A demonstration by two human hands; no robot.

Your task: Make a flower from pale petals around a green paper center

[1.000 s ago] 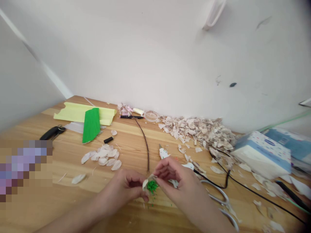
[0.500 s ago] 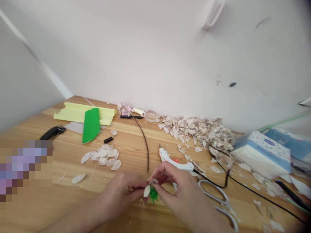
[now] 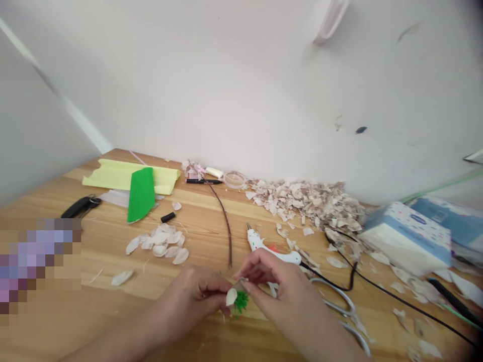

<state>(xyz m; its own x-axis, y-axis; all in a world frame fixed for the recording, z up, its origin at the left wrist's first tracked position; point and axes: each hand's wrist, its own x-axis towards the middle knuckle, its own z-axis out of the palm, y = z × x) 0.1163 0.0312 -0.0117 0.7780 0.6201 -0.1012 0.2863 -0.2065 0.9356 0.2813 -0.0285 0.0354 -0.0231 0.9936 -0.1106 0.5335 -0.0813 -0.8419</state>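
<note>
My left hand [image 3: 206, 296] is closed in a pinch at the base of a green fringed flower centre [image 3: 241, 301], whose stem end is hidden by the fingers. A pale dried petal [image 3: 231, 297] stands at its left side, near my left fingertips. My right hand [image 3: 277, 286] pinches another pale petal [image 3: 241, 284] between thumb and fingers, against the upper side of the green fringe. Just beyond my right hand lies a white hot glue gun [image 3: 260, 244], partly covered by it. Scissors [image 3: 341, 301] with grey handles lie under and beside my right forearm.
Loose petals [image 3: 162, 239] lie left of centre, with a black pen cap [image 3: 168, 217] behind them. A brown twig [image 3: 225, 216] points away from me. Green crepe paper [image 3: 142, 195] overlaps a yellow sheet [image 3: 113, 173]. A petal heap [image 3: 309, 201] and tissue pack [image 3: 411, 236] are right; a black cutter [image 3: 79, 206] left.
Both hands have shifted slightly to the right with the flower centre. More of the green fringe faces me, and the upper petal sits a little differently in my right fingers.
</note>
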